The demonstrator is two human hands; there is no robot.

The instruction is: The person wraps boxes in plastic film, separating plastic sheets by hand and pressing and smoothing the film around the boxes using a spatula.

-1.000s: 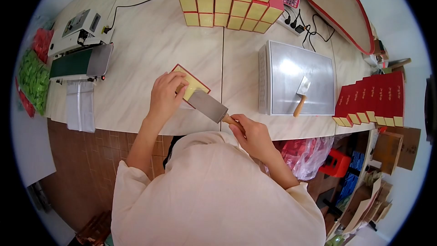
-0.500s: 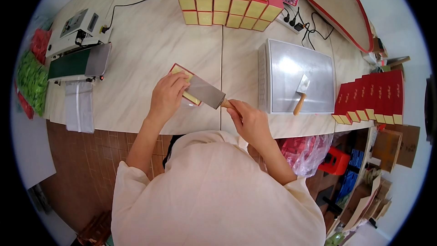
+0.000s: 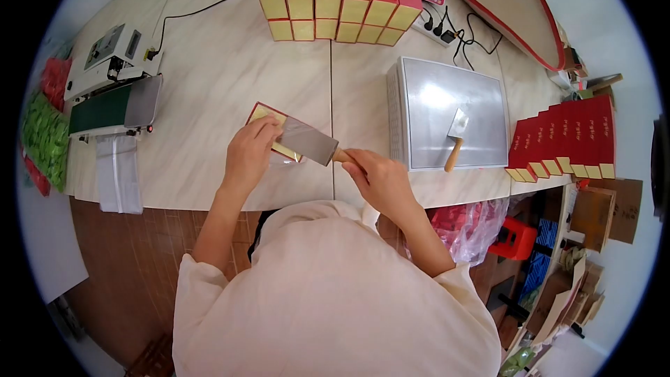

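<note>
A red-edged, pale yellow box (image 3: pixel 263 110) lies tilted on the table in front of me, with clear film showing at its near edge. My left hand (image 3: pixel 252 143) holds the box down, fingers bent over its upper face and close to the blade. In my right hand (image 3: pixel 375 176) is the wooden handle of a broad steel scraper (image 3: pixel 309 141), fingers wrapped round it. The flat blade lies across the top of the box, covering much of it. Whether the left fingertips also touch the blade, I cannot tell.
Right of my hands stands a metal hot plate (image 3: pixel 419 146) with a smaller wooden-handled scraper (image 3: pixel 458 124) on it. Stacked yellow-and-red boxes (image 3: pixel 328 7) stand at the back. Red boxes (image 3: pixel 565 136) line the right edge. A sealing machine (image 3: pixel 112 91) and cord are at left.
The whole view has shifted slightly, with the table's contents now further left. My hands keep nearly the same hold, and the blade still lies across the box.
</note>
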